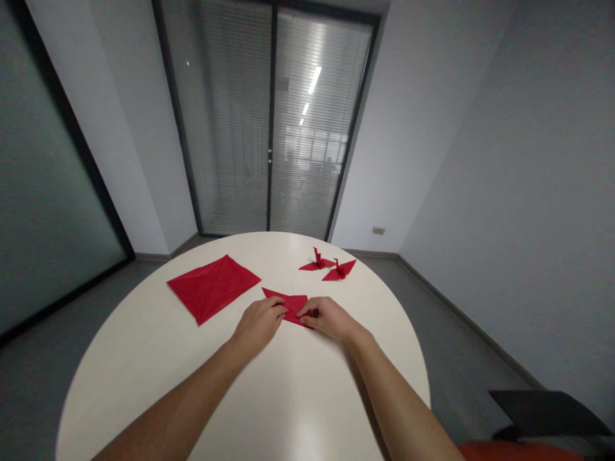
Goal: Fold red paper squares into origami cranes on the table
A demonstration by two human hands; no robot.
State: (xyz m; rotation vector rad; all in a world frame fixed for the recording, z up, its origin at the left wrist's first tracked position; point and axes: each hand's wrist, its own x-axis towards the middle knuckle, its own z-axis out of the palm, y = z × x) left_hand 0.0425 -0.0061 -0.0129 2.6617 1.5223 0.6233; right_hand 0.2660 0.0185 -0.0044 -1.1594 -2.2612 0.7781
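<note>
A partly folded piece of red paper (pixel 294 303) lies on the white round table (pixel 269 384) between my two hands. My left hand (pixel 262 318) rests on its left part, fingers bent and pressing on the paper. At the paper's right side, my right hand (pixel 327 316) pinches an edge between thumb and fingers. The paper's right end is partly hidden by that hand. Just beyond stand two folded red paper cranes, a nearer one (pixel 340 271) and a farther one (pixel 318 262), close together.
A flat, creased red paper sheet (pixel 214 288) lies on the table to the left. Behind the table is a glass door (pixel 307 160) with blinds. A black, flat-topped object (pixel 548 412) stands off the table at lower right, beside something orange-red (pixel 519 451).
</note>
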